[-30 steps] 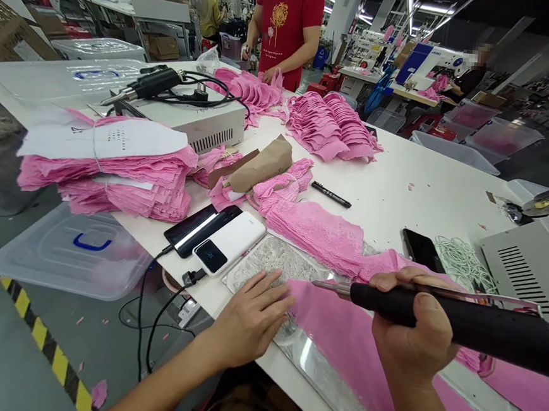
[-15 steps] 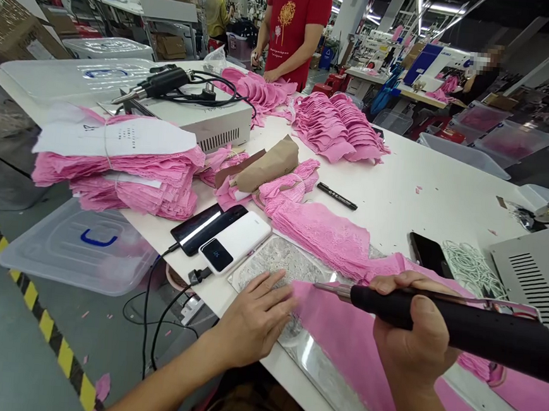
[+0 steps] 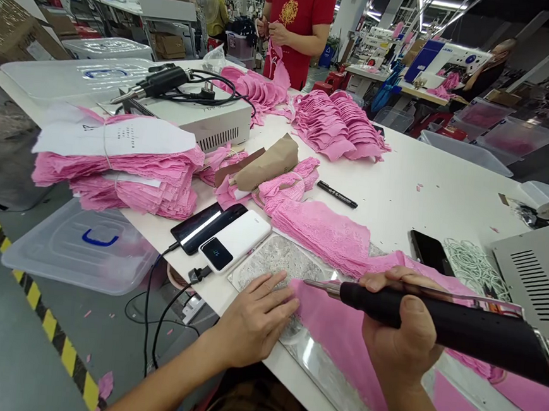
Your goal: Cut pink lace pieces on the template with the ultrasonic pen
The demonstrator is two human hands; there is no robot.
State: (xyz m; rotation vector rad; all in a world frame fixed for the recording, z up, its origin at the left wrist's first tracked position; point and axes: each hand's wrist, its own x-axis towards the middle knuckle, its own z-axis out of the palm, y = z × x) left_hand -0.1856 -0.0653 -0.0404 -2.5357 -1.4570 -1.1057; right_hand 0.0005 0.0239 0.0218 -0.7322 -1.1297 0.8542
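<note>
My right hand (image 3: 404,336) is wrapped round a black handheld cutter (image 3: 441,320) with a pointed metal tip. The tip rests at the upper edge of a pink fabric piece (image 3: 339,343), near its left corner. Fingers stretched out and flat, my left hand (image 3: 258,321) lies beside that corner, its fingertips touching the fabric edge and the scratched clear plate (image 3: 282,257) underneath. Just behind, a stack of pink lace pieces (image 3: 322,231) lies partly over the plate. Part of the fabric is hidden behind my right hand and forearm.
To the left lie a white power bank (image 3: 236,240), dark phones and a tied pink fabric stack (image 3: 119,180). A second similar tool (image 3: 155,82) rests on a white vented box (image 3: 224,122). A black marker (image 3: 337,194) lies mid-table. Across it stands a person in red (image 3: 299,17).
My right hand has moved the cutter slightly left, bringing its tip nearer my left fingers. My left hand stays put. The person in red has raised both hands, with a pink piece hanging from them.
</note>
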